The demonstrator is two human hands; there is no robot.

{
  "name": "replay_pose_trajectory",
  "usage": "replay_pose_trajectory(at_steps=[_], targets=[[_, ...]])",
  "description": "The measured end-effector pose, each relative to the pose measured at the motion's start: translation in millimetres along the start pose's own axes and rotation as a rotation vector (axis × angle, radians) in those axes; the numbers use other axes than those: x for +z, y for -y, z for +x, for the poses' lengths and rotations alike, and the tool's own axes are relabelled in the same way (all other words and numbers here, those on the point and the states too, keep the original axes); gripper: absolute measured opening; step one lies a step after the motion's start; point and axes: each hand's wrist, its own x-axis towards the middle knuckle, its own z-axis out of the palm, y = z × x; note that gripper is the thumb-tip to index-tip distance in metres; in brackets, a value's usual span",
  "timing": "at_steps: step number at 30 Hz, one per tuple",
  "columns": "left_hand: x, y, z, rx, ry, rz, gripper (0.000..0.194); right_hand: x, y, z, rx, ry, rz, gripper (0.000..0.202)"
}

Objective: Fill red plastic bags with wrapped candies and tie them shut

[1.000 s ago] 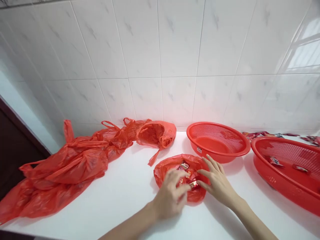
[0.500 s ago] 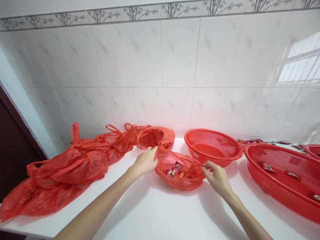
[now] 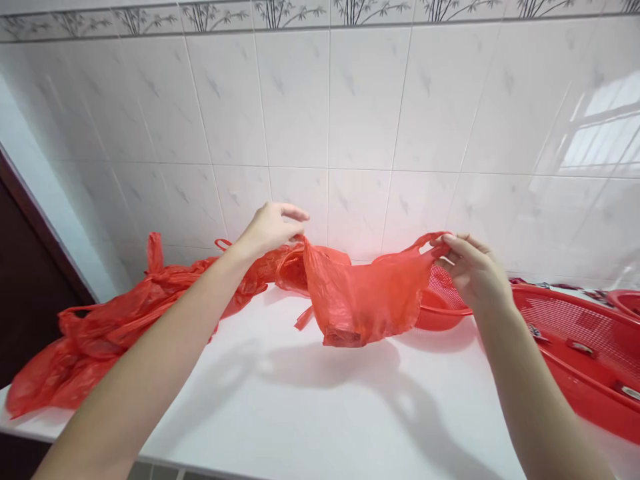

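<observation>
A red plastic bag (image 3: 367, 293) hangs stretched between my two hands, lifted above the white table. My left hand (image 3: 274, 227) pinches its upper left corner, the bag falling from below the fingertips. My right hand (image 3: 473, 263) grips the handle loop at the upper right between thumb and fingers. Some contents weigh the bag's lower part down, but the red film hides what they are. Behind its right side stands a round red basket (image 3: 443, 313), partly covered by the bag and my right hand.
Several filled red bags (image 3: 125, 313) lie heaped along the left of the white table (image 3: 300, 413). An open red bag (image 3: 293, 270) sits by the tiled wall. At right, a large red basket (image 3: 575, 320) holds a few small wrapped packets (image 3: 580, 348). Another red basket (image 3: 625, 300) stands behind it.
Both hands have risen, spreading further apart and lifting the bag off the table. Its mouth was open with wrapped sweets showing; now it hangs upright and they are hidden.
</observation>
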Motion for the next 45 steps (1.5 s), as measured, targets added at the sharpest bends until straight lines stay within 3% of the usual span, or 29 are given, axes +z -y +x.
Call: replay_pose_trajectory(at_steps=[4, 8, 13, 18, 23, 27, 29, 33, 39, 45], targets=[[8.1, -8, -1, -0.005, 0.007, -0.243, 0.011, 11, 11, 4, 0.039, 0.119, -0.016, 0.022], [22.9, -10, -12, 0.127, 0.014, -0.536, 0.007, 26, 7, -3, 0.085, 0.185, 0.067, 0.025], [47.8, -22, -39, 0.222, 0.279, -0.353, 0.031, 58, 6, -18, -0.017, 0.339, 0.02, 0.029], [65.7, -25, -46, 0.366, 0.243, -0.136, 0.022, 79, 3, -26, -0.109, 0.447, 0.023, 0.023], [64.2, -20, -32, 0.273, 0.166, -0.217, 0.014, 69, -13, -32, -0.124, 0.311, -0.041, 0.036], [62.1, -20, -24, 0.183, 0.158, -0.373, 0.012, 62, -34, -45, -0.053, 0.466, -0.181, 0.067], [63.4, -21, -23, 0.169, 0.172, -0.436, 0.011, 64, -44, -51, -0.02, 0.521, -0.183, 0.061], [64.4, -21, -22, 0.188, 0.201, -0.417, 0.011, 74, -61, -49, 0.094, 0.417, -0.006, 0.033], [44.8, -14, -20, 0.278, 0.191, -0.161, 0.033, 82, -79, -30, 0.335, 0.188, 0.489, 0.029], [23.8, 11, -11, 0.305, 0.123, 0.047, 0.035, 79, -88, -20, 0.426, 0.168, 0.568, 0.027]])
